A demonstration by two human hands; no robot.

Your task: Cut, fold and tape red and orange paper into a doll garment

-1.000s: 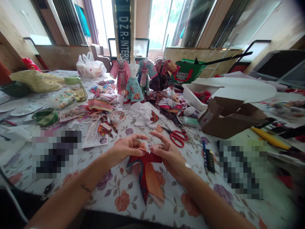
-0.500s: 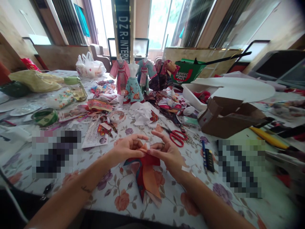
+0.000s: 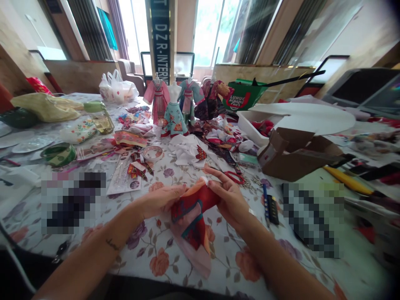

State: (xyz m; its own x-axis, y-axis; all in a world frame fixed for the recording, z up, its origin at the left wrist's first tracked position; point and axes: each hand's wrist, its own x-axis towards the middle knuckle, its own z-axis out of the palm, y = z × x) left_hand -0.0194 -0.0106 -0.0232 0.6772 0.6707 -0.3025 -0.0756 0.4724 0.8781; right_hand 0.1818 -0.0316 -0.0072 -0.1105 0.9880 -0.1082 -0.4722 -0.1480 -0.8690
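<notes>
Both my hands hold a small red and orange fabric garment [image 3: 193, 221] just above the floral tablecloth [image 3: 150, 250] near the front edge. My left hand [image 3: 161, 200] grips its left side with the fingers curled under the cloth. My right hand [image 3: 226, 196] pinches its upper edge between thumb and fingers, beside a small white tab. The garment's lower part hangs toward me, showing a pink lining.
Red-handled scissors [image 3: 233, 177] lie just behind my right hand. Three dressed doll mannequins [image 3: 173, 106] stand at the table's middle back. An open cardboard box [image 3: 293, 156] and a white tray [image 3: 250, 121] sit right. Fabric scraps, ribbon, a tape roll [image 3: 153, 153] and a jar [image 3: 101, 116] clutter the left.
The garment has been turned and lifted; its upper edge now rises toward my right hand, which moved up and right. My left hand dropped slightly and closed under the cloth.
</notes>
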